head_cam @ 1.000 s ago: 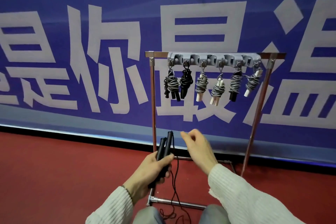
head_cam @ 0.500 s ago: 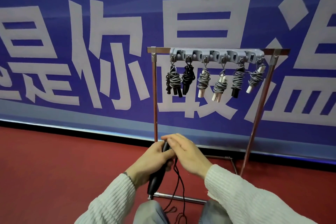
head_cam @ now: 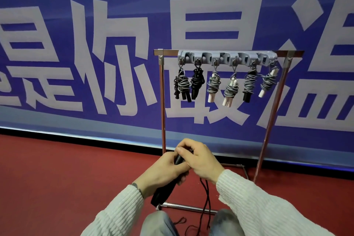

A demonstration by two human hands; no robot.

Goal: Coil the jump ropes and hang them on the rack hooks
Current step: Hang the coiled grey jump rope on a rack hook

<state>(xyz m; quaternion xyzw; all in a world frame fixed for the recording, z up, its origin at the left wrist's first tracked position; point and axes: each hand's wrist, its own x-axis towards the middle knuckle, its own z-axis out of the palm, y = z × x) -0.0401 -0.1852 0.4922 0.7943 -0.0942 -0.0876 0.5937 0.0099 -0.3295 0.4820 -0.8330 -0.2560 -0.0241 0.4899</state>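
Observation:
My left hand [head_cam: 162, 172] grips the black handles [head_cam: 162, 193] of a jump rope, held together and tilted. Right against it, my right hand [head_cam: 201, 159] pinches the thin black cord at the top of the handles. The loose cord [head_cam: 207, 199] hangs from under my right hand down to the floor between my knees. Straight ahead stands a metal rack [head_cam: 162, 101] with a grey hook bar [head_cam: 226, 57]. Several coiled ropes hang from its hooks: black-handled ones [head_cam: 182, 86] on the left, white-handled ones [head_cam: 230, 88] further right.
A blue banner with large white characters [head_cam: 115, 53] covers the wall behind the rack. The floor is red carpet [head_cam: 57, 178]. The rack's base bar [head_cam: 187, 207] lies just in front of my knees [head_cam: 159, 224].
My right hand has come in from beside the handles and closed over their top end. My left hand has lowered the handles slightly. The view has shifted a little closer to the rack.

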